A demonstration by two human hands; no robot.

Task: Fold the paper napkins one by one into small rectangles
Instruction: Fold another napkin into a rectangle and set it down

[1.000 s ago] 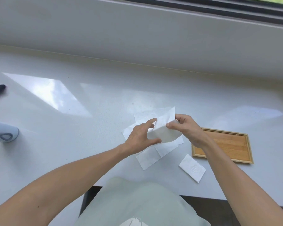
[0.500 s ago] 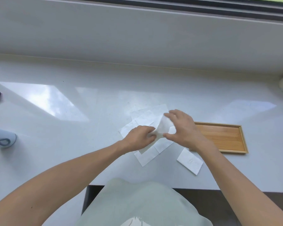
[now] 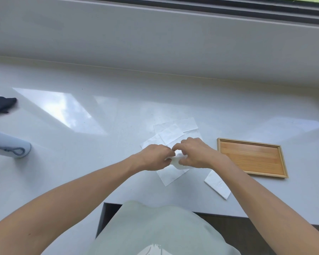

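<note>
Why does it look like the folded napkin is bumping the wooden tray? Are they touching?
Apart. The head view shows a strip of bare white counter between the folded napkin and the tray.

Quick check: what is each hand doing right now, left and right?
Left hand: closed, pinching the napkin being folded.
Right hand: closed, pinching the same napkin from its other side.

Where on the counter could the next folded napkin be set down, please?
The wooden tray is bare. The counter is free between the bottle and the napkin pile. It is crowded under both hands, and a folded napkin lies near the edge.
</note>
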